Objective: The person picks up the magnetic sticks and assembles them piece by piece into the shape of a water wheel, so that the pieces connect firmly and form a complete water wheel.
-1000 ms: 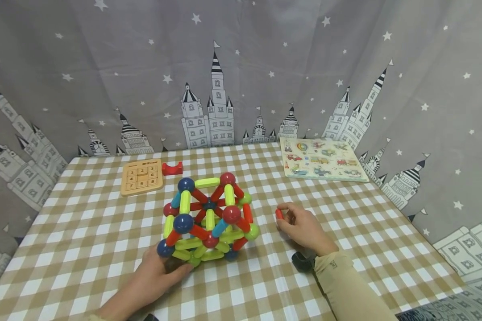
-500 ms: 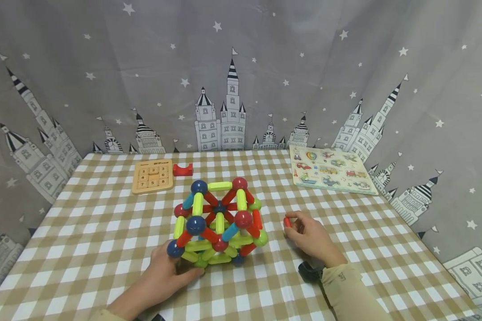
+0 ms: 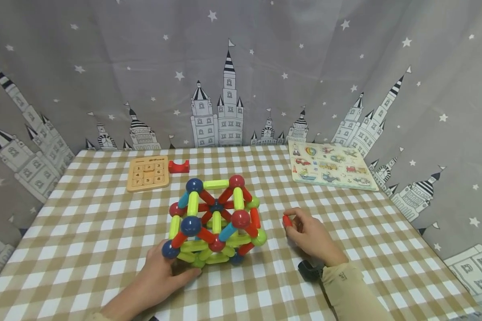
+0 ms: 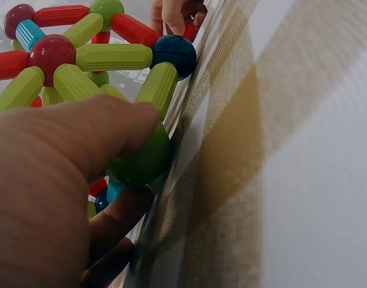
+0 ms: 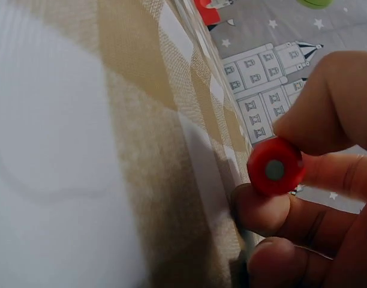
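A frame-like structure of magnetic rods and balls (image 3: 217,223) stands on the checked cloth in the head view, built of red, lime and blue rods with navy, red and green balls. My left hand (image 3: 158,272) grips its lower near-left corner. In the left wrist view the thumb (image 4: 120,123) lies on a green ball (image 4: 144,159), with fingers curled below it. To the right of the structure and apart from it, my right hand (image 3: 311,234) pinches a short red magnetic rod (image 3: 287,220). Its round end with a grey centre faces the right wrist camera.
A wooden number puzzle (image 3: 147,174) lies at the back left, beside a red arched block (image 3: 179,166). At the back right is a picture puzzle board (image 3: 331,165). A grey castle-print curtain (image 3: 289,58) hangs behind the table.
The head view has shifted slightly. Both hands keep their holds, and the structure and red rod stay in about the same places on the table.
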Demonstrator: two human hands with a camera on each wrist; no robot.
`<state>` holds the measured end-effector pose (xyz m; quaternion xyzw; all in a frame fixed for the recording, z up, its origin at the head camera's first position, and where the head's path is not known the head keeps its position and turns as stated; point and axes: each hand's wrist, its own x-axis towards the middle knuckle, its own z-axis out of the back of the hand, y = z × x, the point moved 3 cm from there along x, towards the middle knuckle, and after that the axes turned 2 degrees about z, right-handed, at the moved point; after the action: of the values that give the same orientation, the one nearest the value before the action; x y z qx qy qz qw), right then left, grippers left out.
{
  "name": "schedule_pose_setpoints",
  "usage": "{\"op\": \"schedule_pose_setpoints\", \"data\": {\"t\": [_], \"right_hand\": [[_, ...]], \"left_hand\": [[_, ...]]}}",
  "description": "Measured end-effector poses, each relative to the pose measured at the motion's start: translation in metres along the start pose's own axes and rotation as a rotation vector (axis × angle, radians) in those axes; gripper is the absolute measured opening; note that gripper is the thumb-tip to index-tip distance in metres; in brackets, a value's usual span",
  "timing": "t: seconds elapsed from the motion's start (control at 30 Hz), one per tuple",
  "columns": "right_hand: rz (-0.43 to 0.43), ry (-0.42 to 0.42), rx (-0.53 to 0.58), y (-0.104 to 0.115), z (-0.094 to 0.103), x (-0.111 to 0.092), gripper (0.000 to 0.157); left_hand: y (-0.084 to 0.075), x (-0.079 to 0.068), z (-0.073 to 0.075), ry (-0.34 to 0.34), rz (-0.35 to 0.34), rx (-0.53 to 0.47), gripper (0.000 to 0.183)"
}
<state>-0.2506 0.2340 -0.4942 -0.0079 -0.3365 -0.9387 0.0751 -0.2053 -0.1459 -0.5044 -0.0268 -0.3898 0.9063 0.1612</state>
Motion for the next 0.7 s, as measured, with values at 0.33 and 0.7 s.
{"op": "schedule_pose_setpoints", "data": {"t": [0.33, 0.7], "right_hand": [[-0.025, 0.033, -0.044, 0.0003, 0.002, 0.0024, 0.039], [-0.02, 0.02, -0.036, -0.0045, 0.0024, 0.0042, 0.04]], "left_hand": [[-0.0028, 0.0022, -0.0021, -0.045, -0.117, 0.026, 0.06], [-0.0006, 0.0093, -0.0046, 0.001, -0.046, 0.031, 0.096]]}}
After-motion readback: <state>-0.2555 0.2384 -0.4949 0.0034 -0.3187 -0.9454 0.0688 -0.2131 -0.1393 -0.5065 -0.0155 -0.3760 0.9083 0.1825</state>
